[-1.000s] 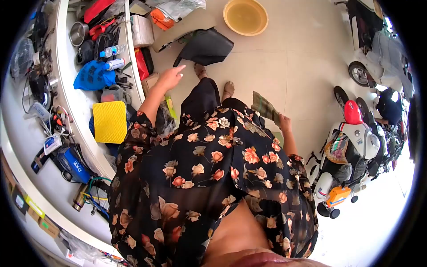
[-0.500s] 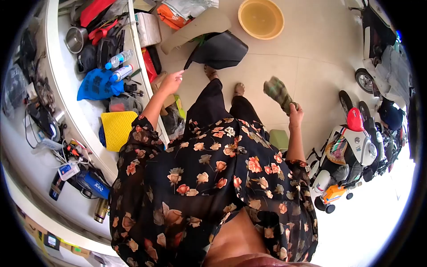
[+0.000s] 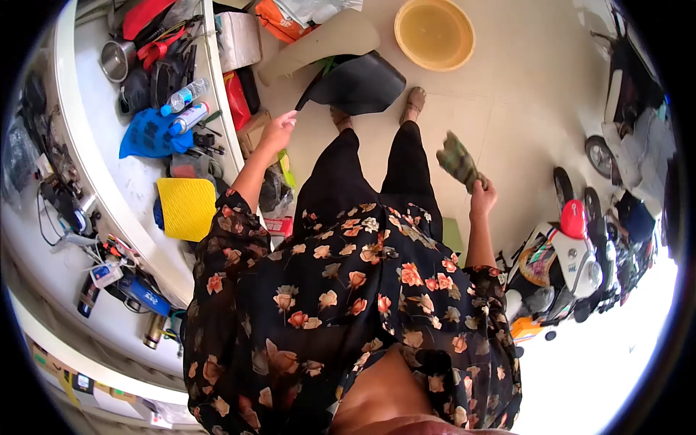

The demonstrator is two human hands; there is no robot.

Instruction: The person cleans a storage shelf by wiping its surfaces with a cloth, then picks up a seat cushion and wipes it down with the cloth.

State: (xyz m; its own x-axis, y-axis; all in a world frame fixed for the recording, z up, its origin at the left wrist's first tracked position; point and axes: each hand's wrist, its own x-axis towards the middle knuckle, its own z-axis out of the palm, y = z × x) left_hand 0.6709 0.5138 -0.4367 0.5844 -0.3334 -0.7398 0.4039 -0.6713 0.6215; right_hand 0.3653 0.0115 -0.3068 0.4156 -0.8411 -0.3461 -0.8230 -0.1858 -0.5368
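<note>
My left hand (image 3: 277, 132) is closed at the narrow tip of a curved black plastic panel (image 3: 359, 83). The panel's wide part hangs out over my left foot, and something green shows behind it. Off to the right, my right hand (image 3: 483, 194) pinches one end of a green and brown patterned cloth (image 3: 458, 161). The cloth sticks up and away from my fingers, apart from the panel. A long beige curved panel (image 3: 322, 47) lies just beyond the black one.
A yellow basin (image 3: 435, 32) of cloudy water stands on the tiled floor ahead. At left, a white shelf (image 3: 232, 145) holds bottles, a blue bag (image 3: 154, 134), a yellow mat (image 3: 187, 209) and tools. Parked scooters and a white ride-on toy (image 3: 573, 254) line the right side.
My right foot has stepped forward towards the basin. The cloth in my right hand has swung slightly. My left hand stays at the black panel's tip.
</note>
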